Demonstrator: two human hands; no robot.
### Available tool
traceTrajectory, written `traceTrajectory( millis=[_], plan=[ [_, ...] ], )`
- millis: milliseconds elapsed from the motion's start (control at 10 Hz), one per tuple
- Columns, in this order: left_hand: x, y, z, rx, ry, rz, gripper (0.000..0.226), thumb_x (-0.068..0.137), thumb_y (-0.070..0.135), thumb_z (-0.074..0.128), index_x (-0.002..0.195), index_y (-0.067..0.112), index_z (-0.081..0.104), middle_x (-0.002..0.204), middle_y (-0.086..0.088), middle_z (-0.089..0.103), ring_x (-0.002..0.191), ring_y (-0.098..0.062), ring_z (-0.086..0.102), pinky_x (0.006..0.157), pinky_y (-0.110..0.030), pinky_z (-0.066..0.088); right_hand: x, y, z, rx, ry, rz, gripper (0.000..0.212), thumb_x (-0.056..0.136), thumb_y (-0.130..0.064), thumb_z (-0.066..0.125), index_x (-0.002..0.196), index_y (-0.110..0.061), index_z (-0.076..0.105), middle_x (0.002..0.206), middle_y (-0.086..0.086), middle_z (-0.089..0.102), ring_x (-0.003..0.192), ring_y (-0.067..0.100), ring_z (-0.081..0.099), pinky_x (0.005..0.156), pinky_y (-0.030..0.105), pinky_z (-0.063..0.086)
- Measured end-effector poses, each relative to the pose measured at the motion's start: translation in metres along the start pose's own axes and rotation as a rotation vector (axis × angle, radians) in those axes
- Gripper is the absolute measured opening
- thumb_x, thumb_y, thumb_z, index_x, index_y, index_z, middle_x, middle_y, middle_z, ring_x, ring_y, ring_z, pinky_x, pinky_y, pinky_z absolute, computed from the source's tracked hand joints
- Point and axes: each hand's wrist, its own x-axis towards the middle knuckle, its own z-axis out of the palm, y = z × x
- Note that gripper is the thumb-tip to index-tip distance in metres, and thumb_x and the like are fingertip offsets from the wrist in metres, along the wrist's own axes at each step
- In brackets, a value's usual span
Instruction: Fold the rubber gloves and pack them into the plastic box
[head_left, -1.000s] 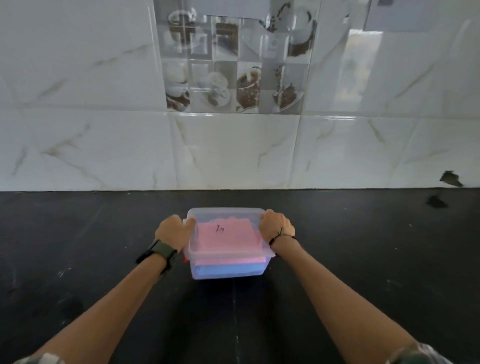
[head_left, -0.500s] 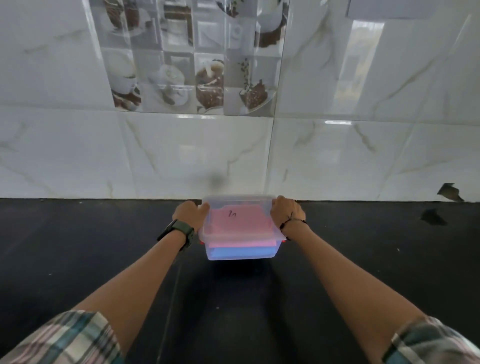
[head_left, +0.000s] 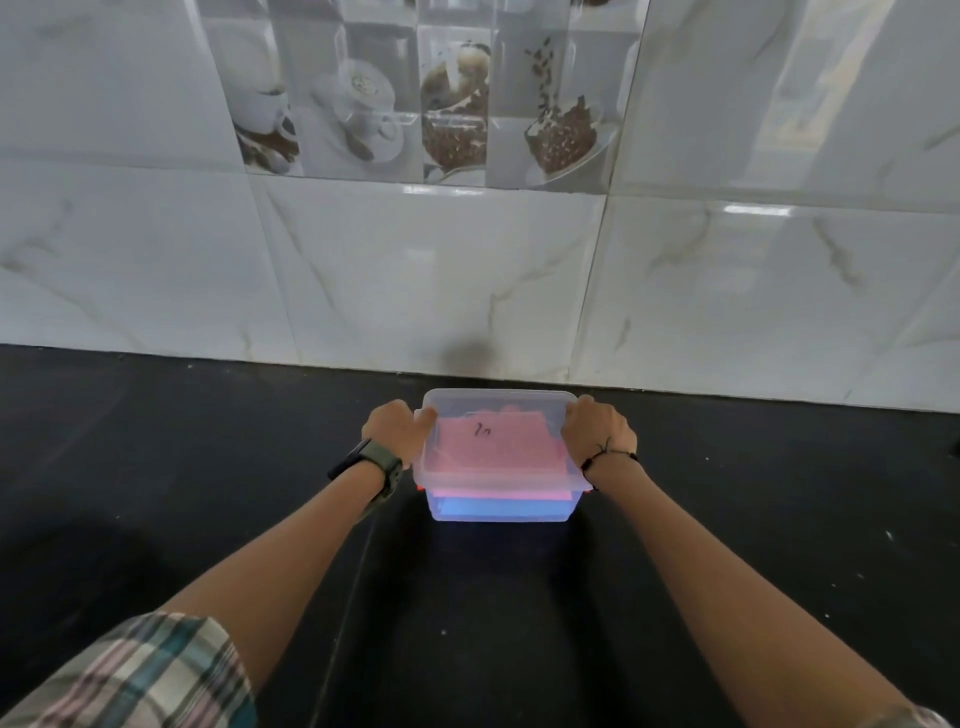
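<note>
A clear plastic box (head_left: 563, 512) with its lid on stands on the black counter, close to the tiled wall. Through the lid and walls I see folded pink rubber gloves (head_left: 493, 447) on top and a blue layer (head_left: 498, 508) beneath them. My left hand (head_left: 396, 430) grips the box's left side and my right hand (head_left: 597, 431) grips its right side, fingers curled over the lid's edges. A small orange-red clip shows at each lower lid corner.
The black counter (head_left: 208, 467) stretches wide to both sides and toward me. A white marble-look tiled wall (head_left: 415, 280) with a coffee-picture tile rises just behind the box. A watch sits on my left wrist, a thin band on my right.
Both hands have pushed the box away from me, closer to the wall. My arms are stretched out further and the view has tilted, showing my plaid sleeves.
</note>
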Motion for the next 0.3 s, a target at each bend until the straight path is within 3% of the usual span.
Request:
traceTrajectory(
  millis=[200,300],
  plan=[
    [0.0058,-0.0045,0.0076,-0.035,0.004,0.015,0.038,0.092,0.035,0.041,0.061,0.013,0.042,0.058,0.000,0.042,0.050,-0.013,0.038,0.050,-0.022,0.036,-0.0038,-0.0042,-0.0021,-0.004,0.013,0.066,0.032,0.098,-0.024,0.028,0.102,-0.006,0.055,0.100,0.016,0.066,0.078,0.029,0.055,0.063,0.032,0.037],
    [0.0042,-0.0050,0.0084,0.043,0.035,0.054,0.036,0.094,0.034,0.037,0.093,0.004,0.054,0.085,-0.012,0.060,0.068,-0.022,0.053,0.067,-0.034,0.049,-0.0070,-0.0020,0.0017,0.054,0.029,0.079,0.038,0.098,-0.030,0.027,0.108,-0.004,0.053,0.110,0.018,0.061,0.092,0.032,0.056,0.070,0.036,0.042]
  ],
)
